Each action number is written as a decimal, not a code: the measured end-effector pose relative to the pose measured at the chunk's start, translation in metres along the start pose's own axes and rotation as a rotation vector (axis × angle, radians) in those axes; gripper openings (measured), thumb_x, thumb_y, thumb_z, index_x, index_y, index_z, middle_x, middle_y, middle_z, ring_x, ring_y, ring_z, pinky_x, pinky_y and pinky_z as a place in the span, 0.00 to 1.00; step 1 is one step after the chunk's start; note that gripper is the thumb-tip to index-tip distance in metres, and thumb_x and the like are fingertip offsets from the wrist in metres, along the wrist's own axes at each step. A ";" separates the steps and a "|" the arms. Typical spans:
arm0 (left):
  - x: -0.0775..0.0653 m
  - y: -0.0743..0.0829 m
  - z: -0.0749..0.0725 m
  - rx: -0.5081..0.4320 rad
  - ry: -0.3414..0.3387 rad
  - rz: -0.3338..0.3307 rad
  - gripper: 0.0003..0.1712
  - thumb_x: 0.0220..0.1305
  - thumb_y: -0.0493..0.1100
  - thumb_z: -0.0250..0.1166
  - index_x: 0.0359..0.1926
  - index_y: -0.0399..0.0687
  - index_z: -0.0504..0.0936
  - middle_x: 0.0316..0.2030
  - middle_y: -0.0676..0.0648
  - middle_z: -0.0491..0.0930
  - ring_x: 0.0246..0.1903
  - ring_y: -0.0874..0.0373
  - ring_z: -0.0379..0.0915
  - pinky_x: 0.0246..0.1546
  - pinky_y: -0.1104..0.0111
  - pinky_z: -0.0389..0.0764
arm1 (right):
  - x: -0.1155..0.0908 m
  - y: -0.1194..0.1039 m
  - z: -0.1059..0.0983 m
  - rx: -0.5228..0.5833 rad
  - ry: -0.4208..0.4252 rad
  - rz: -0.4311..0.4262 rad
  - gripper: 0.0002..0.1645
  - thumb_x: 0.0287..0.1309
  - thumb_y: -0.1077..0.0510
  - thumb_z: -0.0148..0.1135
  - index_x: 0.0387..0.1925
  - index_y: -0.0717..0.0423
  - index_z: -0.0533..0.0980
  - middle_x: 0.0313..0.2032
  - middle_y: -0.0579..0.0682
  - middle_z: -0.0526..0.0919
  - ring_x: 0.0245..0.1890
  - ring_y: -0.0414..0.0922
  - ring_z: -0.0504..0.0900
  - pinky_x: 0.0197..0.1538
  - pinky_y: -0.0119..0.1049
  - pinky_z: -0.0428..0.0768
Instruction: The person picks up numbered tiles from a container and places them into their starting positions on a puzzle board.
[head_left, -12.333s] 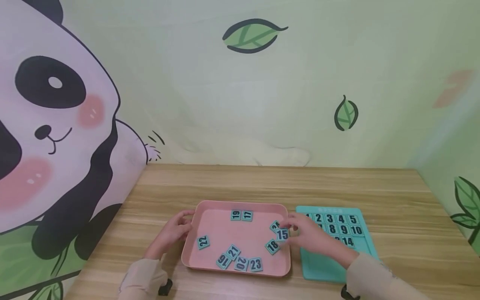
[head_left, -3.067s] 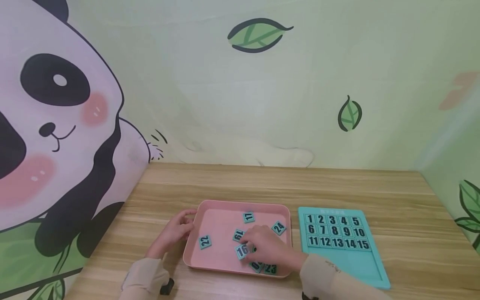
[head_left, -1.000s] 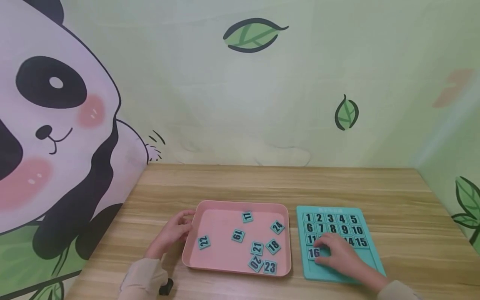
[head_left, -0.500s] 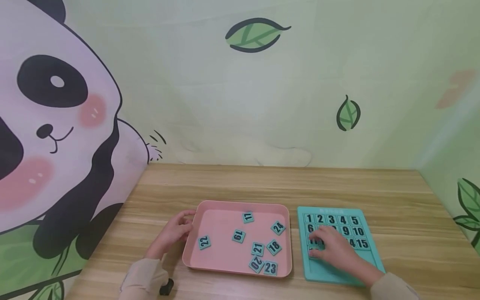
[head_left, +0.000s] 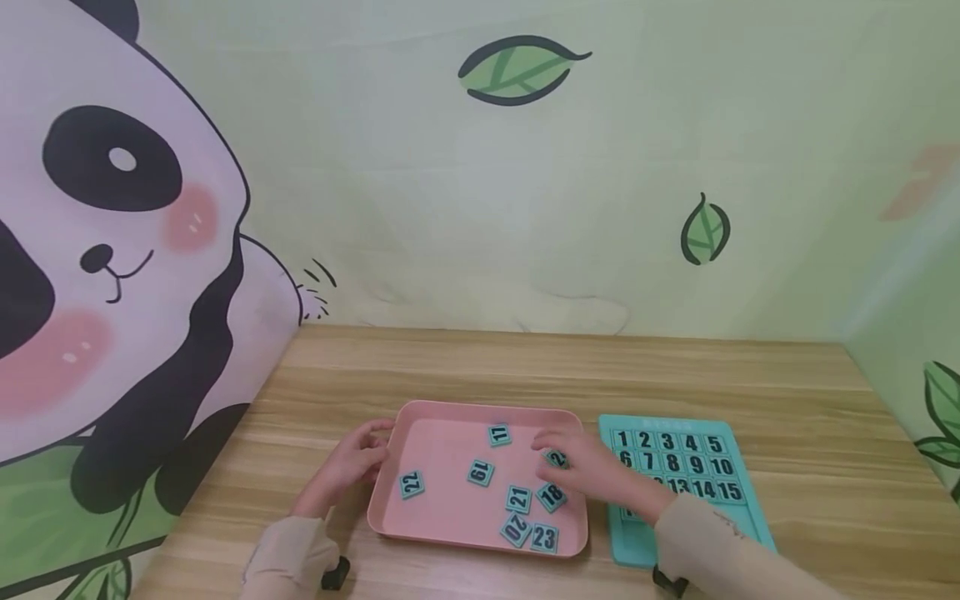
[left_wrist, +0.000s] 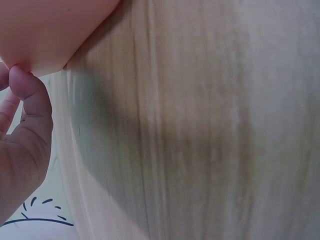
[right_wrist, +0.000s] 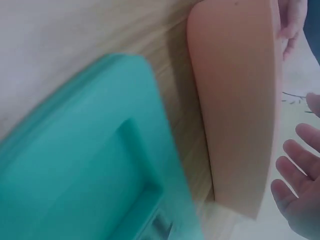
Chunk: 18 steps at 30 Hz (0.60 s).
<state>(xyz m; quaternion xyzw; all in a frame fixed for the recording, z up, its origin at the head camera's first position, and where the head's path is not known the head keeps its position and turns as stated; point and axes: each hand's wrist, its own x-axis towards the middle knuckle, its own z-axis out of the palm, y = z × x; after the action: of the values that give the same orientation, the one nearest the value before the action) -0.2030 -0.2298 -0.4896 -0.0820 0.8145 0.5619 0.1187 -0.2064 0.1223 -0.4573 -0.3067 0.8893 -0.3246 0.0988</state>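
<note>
A pink tray (head_left: 442, 537) holds several teal number tiles: 22 (head_left: 411, 484), 19 (head_left: 481, 473), 17 (head_left: 498, 434), 21 (head_left: 518, 499), 20 (head_left: 515, 529), 23 (head_left: 544, 538) and 18 (head_left: 551, 497). My left hand (head_left: 347, 465) holds the tray's left edge, thumb and fingers at the rim. Above the tray's right side hovers my right hand (head_left: 581, 467), fingers spread and nothing held. It partly covers one tile (head_left: 557, 458), showing only a 2. The teal number board (head_left: 742, 521) lies right of the tray with rows 1 to 15; my right forearm hides part of it.
Both tray and board lie on a wooden table (head_left: 562, 362). Behind stands a pale green wall (head_left: 600, 167) with leaf drawings, and a large panda picture (head_left: 112, 242) fills the left. Black wrist straps (head_left: 336, 573) show at the sleeves.
Tile 15, then tile 16, went from the tray to the board. My right hand has let go of tile 16 and moved left over the tray. My left hand stays at the tray's edge.
</note>
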 end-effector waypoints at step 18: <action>0.001 -0.001 0.000 0.012 0.015 -0.015 0.25 0.54 0.30 0.52 0.55 0.44 0.66 0.33 0.43 0.69 0.24 0.58 0.68 0.23 0.69 0.73 | 0.043 -0.001 0.028 -0.158 -0.135 0.006 0.33 0.51 0.44 0.57 0.58 0.51 0.65 0.52 0.46 0.73 0.45 0.37 0.71 0.56 0.39 0.69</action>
<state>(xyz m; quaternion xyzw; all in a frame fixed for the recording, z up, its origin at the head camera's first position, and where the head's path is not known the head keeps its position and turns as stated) -0.2039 -0.2304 -0.4904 -0.0917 0.8180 0.5555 0.1175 -0.2294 0.0810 -0.4771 -0.3320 0.9044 -0.2317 0.1351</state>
